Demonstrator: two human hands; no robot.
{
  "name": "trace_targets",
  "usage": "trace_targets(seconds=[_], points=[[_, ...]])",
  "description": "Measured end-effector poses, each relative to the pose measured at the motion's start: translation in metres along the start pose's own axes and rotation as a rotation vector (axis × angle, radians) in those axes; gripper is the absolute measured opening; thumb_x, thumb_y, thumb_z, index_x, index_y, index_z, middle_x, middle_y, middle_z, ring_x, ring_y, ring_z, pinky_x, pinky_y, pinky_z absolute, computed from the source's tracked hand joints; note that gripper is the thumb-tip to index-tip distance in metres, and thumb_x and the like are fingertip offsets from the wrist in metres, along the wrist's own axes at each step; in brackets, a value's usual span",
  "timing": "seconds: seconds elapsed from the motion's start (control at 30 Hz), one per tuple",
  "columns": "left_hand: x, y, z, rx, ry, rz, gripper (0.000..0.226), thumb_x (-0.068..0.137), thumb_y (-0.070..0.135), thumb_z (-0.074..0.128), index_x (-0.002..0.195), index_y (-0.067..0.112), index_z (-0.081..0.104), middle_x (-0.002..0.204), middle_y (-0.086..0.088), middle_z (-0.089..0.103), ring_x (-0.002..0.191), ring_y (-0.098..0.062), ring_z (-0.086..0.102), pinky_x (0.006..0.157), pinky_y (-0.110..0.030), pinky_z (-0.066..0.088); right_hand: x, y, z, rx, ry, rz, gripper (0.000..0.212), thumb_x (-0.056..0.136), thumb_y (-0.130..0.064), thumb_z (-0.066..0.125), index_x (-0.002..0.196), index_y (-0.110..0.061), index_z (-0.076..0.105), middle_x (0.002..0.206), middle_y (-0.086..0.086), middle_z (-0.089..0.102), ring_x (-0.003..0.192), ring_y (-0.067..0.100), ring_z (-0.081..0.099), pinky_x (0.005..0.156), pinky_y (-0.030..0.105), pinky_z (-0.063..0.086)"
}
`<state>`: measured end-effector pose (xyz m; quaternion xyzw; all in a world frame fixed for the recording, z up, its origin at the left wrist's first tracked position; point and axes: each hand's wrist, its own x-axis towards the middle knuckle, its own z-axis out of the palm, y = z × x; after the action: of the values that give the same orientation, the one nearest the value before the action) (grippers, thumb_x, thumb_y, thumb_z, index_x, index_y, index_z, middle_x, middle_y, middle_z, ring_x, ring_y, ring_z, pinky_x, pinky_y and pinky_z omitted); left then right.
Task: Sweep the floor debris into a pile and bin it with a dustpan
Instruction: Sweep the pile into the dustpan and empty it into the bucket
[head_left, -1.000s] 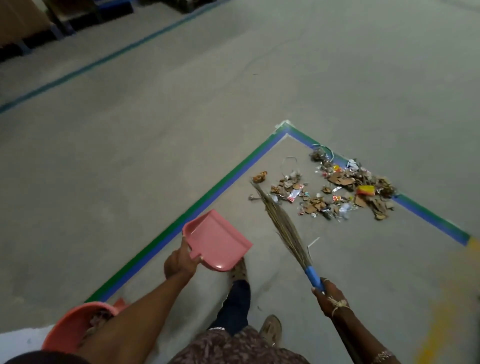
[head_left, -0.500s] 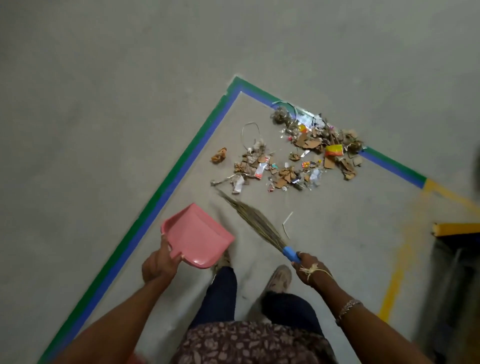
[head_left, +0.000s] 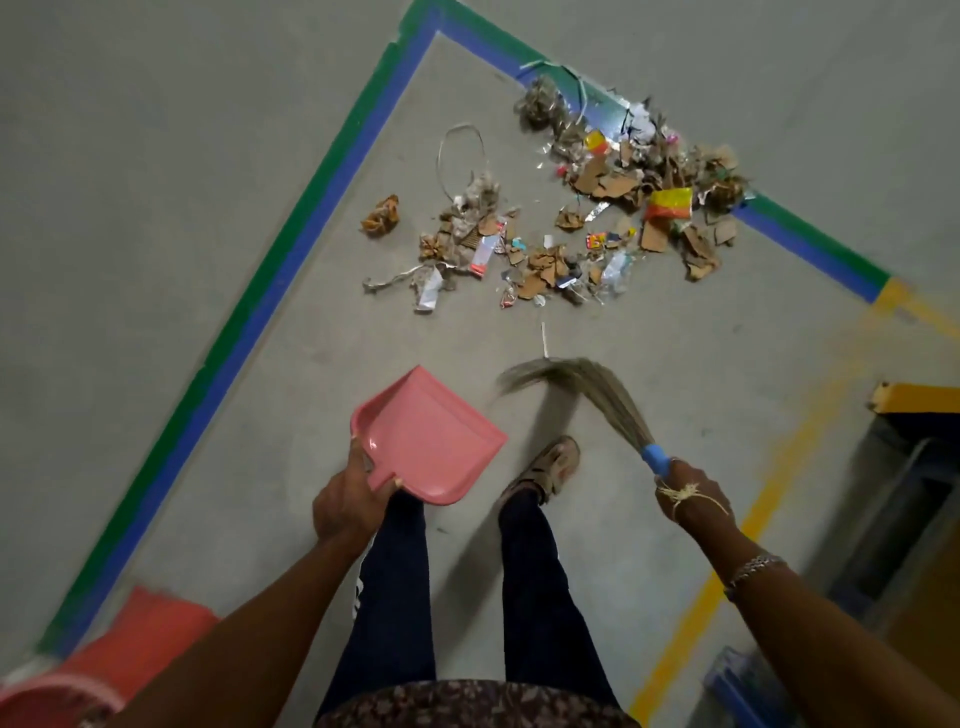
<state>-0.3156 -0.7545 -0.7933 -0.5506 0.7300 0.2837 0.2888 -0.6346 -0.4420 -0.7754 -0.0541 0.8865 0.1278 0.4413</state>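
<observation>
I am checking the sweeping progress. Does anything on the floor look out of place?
Yes. The debris is scattered, not one pile. A crumpled brown scrap lies apart on its left, and a thin white stick lies alone between debris and broom.

Grey concrete floor (head_left: 156, 156) fills the view. A green-and-blue tape line (head_left: 265, 291) runs up to a corner at the top, and a second leg (head_left: 810, 244) descends to the right, meeting a yellow floor line (head_left: 695, 608). A yellow-topped metal frame (head_left: 919, 397) stands at the right edge, with a blue crate (head_left: 737, 686) below it. A tan sandal (head_left: 550, 465) shows under dark trousers (head_left: 535, 597) and a patterned garment (head_left: 467, 706).
</observation>
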Motion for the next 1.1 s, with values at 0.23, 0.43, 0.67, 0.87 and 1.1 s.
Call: trace_targets(seconds=[0.23,0.43,0.67,0.87,1.1], points=[[-0.038,0.059,0.013,-0.004,0.014,-0.128,0.079,0.091,0.053,0.066,0.154,0.025,0.027,0.109,-0.015,0.069,0.102,-0.038,0.066,0.081,-0.038,0.048,0.01,0.035,-0.037,0.187,0.121,-0.075,0.038,0.098,-0.041,0.046,0.13,-0.02,0.048,0.11,0.018,0.064,0.098,0.041,0.063,0.084,0.042,0.051],[-0.043,0.082,-0.022,-0.077,0.087,-0.248,0.074,0.091,0.05,0.067,0.15,0.02,0.033,0.117,-0.016,0.067,0.108,-0.038,0.064,0.084,-0.039,0.049,-0.023,0.036,-0.038,0.343,0.022,-0.175,0.049,0.098,-0.04,0.051,0.142,-0.019,0.046,0.129,0.015,0.062,0.114,0.037,0.059,0.094,0.038,0.046],[-0.011,0.056,-0.077,-0.103,0.186,-0.281,0.079,0.091,0.053,0.067,0.152,0.022,0.029,0.122,-0.019,0.065,0.112,-0.038,0.064,0.089,-0.042,0.048,-0.049,-0.056,-0.007,0.371,-0.124,-0.316,0.047,0.096,-0.037,0.057,0.14,-0.021,0.049,0.124,0.01,0.063,0.105,0.028,0.063,0.09,0.033,0.049],[0.038,0.003,-0.124,-0.014,0.214,-0.232,0.085,0.091,0.051,0.067,0.158,0.024,0.023,0.121,-0.018,0.066,0.111,-0.038,0.064,0.09,-0.042,0.049,-0.04,-0.2,0.012,0.258,-0.234,-0.393,0.055,0.098,-0.043,0.051,0.148,-0.024,0.041,0.14,0.007,0.056,0.123,0.027,0.056,0.102,0.033,0.042],[0.103,-0.057,-0.16,0.272,0.274,0.081,0.095,0.067,0.049,0.091,0.144,0.008,0.055,0.064,-0.015,0.064,0.052,-0.035,0.064,0.048,-0.037,0.051,-0.025,-0.319,0.024,0.271,-0.138,-0.336,0.031,0.098,-0.023,0.048,0.127,-0.017,0.053,0.121,0.016,0.061,0.111,0.038,0.059,0.091,0.036,0.046]])
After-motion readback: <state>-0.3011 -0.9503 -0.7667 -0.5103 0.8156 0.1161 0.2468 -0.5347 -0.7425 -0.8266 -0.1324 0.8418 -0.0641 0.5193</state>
